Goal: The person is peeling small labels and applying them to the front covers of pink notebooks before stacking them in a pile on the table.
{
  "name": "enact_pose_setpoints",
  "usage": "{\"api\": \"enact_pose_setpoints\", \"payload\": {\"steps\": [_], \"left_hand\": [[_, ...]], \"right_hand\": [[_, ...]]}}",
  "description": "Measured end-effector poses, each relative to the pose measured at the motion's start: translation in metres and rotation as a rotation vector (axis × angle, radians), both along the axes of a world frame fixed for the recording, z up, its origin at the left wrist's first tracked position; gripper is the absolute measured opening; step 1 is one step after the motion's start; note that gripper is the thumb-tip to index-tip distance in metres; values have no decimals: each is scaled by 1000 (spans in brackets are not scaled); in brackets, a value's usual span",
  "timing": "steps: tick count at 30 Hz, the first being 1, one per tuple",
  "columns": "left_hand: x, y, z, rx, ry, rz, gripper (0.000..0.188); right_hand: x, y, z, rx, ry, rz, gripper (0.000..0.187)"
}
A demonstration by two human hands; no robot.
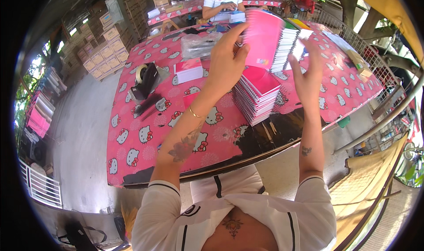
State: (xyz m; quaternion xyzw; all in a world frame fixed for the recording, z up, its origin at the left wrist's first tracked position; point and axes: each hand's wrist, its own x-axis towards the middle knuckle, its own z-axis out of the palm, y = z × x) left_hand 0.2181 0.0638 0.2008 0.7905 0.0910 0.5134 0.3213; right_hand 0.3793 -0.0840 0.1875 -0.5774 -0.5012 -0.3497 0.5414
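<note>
My left hand [229, 56] grips a pink spiral notebook [264, 36] by its coiled left edge, holding it raised and slightly blurred. Just below it, a tall stack of pink spiral notebooks [258, 96] stands near the table's front edge. To the right of the raised notebook is my right hand [307, 72], with its fingers apart and nothing in them; the fingertips are smeared by motion. Behind, more spiral notebooks [285, 47] with white page edges are piled, partly hidden by the held one. Left of my left forearm lies a small stack of pink-topped pads [189, 70].
A black tape dispenser [145, 81] and a clear plastic bag [198, 45] lie on the pink patterned table [128, 136]. A person in a white top [222, 5] works across it. Stacked cartons [108, 52] stand at the left; a metal fence [349, 39] runs along the right.
</note>
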Motion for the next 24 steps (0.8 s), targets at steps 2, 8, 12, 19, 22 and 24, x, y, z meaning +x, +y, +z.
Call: {"api": "enact_pose_setpoints", "payload": {"steps": [2, 8, 12, 19, 22, 24], "left_hand": [[9, 6, -33, -348, -33, -142, 42], [12, 1, -92, -125, 358, 28, 43], [12, -5, -89, -36, 406, 31, 41], [-20, 80, -137, -316, 167, 160, 33], [-78, 154, -191, -91, 700, 327, 57], [-107, 176, -218, 49, 949, 408, 75]], "right_hand": [[23, -4, -49, -378, 424, 143, 42], [10, -12, -105, -417, 715, 363, 46], [11, -10, -104, -475, 664, 280, 47], [-18, -49, -88, -145, 381, 185, 32], [-56, -74, -99, -202, 492, 388, 22], [-89, -60, -107, -356, 411, 614, 20]]}}
